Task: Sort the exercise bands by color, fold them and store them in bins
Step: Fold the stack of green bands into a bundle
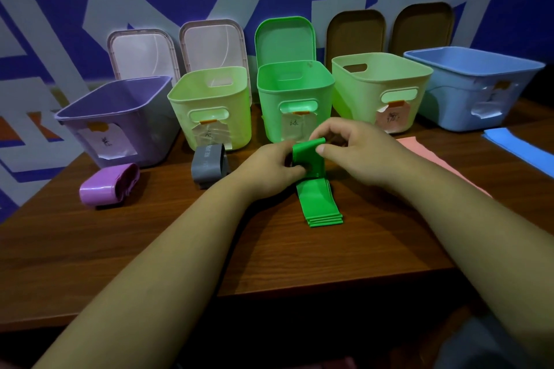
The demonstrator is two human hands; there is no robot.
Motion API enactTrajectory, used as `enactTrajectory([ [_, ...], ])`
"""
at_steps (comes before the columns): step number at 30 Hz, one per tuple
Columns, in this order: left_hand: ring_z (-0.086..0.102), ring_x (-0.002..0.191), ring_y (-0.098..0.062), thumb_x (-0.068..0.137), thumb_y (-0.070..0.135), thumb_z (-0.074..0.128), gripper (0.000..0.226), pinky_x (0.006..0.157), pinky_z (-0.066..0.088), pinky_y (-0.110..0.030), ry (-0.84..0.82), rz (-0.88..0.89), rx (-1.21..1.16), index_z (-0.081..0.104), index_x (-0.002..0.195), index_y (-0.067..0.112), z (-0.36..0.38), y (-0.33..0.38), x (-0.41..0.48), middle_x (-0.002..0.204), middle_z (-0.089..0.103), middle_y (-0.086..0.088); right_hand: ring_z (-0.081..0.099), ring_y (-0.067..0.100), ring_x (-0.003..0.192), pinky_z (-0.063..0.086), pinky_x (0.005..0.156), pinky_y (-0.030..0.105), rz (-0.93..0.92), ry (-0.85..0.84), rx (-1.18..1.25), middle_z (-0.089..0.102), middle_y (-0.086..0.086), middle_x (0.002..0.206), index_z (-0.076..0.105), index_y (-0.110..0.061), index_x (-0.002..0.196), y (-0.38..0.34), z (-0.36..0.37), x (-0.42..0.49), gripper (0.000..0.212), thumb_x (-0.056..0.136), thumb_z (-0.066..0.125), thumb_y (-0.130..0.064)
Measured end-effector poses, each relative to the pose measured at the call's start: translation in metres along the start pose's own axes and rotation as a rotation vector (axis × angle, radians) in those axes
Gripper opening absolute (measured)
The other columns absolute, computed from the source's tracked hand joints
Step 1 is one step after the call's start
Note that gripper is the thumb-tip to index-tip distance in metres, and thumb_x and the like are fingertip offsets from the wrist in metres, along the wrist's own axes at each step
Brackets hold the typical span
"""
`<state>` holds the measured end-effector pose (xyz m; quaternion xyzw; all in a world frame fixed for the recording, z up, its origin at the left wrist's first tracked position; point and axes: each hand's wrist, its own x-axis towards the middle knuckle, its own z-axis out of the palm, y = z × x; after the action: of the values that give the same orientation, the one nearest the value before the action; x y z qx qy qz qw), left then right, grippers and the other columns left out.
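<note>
Nearby, grey roll (208, 166) flanks green band (319, 204) — bins (269, 117) behind.

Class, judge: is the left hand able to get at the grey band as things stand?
Likely yes: only bare table lies between the left hand and the grey band. But its fingers hold the green band, which it must release first.

Left hand (268, 169): seen bare.
Right hand (356, 150): seen bare; thumbnail is cut short.
Forearms (168, 249): shown uncovered to the frame edge.
Clothing: grey fabric (485, 341) is glimpsed, lower right.
</note>
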<state>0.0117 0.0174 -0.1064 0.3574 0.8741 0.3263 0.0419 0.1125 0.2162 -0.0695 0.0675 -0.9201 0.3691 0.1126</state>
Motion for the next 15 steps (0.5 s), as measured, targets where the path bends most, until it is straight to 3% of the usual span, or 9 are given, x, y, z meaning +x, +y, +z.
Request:
enactTrajectory([
  [2,0.066,0.104,-0.014,0.097,0.030,0.072,0.028,0.090,0.055,-0.036,-0.014,0.026,0.061,0.068,0.124,0.026,-0.001,0.000,0.000,0.113,0.071,0.004,0.059,-0.002,0.090,0.043,0.071,0.026,-0.002,-0.021,-0.028,0.065,-0.017,0.100,0.070,-0.039,0.116,-0.001,-0.002,-0.011,0.016,0.104,0.065,-0.029],
  [5,0.065,0.098,-0.012,0.096,0.035,0.074,0.020,0.087,0.056,-0.038,-0.017,0.036,0.089,0.069,0.114,0.029,-0.002,-0.002,-0.001,0.106,0.070,0.006,0.060,-0.001,0.100,0.047,0.080,0.026,-0.030,-0.038,-0.064,0.067,-0.020,0.109,0.071,-0.041,0.114,0.000,-0.002,-0.030,0.019,0.101,0.069,-0.027],
  [10,0.067,0.098,-0.012,0.094,0.039,0.078,0.021,0.087,0.055,-0.033,-0.117,0.041,0.042,0.070,0.112,0.032,-0.007,-0.004,-0.003,0.105,0.072,0.006,0.062,0.002,0.100,0.047,0.084,0.023,-0.095,0.003,-0.093,0.066,-0.021,0.111,0.071,-0.037,0.113,0.008,0.009,-0.054,0.023,0.097,0.074,-0.021],
  [15,0.069,0.099,-0.007,0.093,0.021,0.080,0.029,0.090,0.054,-0.022,-0.252,0.012,-0.074,0.071,0.119,0.032,-0.017,-0.008,-0.006,0.112,0.073,0.003,0.059,-0.002,0.111,0.049,0.090,0.023,-0.147,-0.017,-0.143,0.062,-0.021,0.117,0.069,-0.036,0.115,0.016,0.025,-0.068,0.027,0.097,0.073,-0.017],
])
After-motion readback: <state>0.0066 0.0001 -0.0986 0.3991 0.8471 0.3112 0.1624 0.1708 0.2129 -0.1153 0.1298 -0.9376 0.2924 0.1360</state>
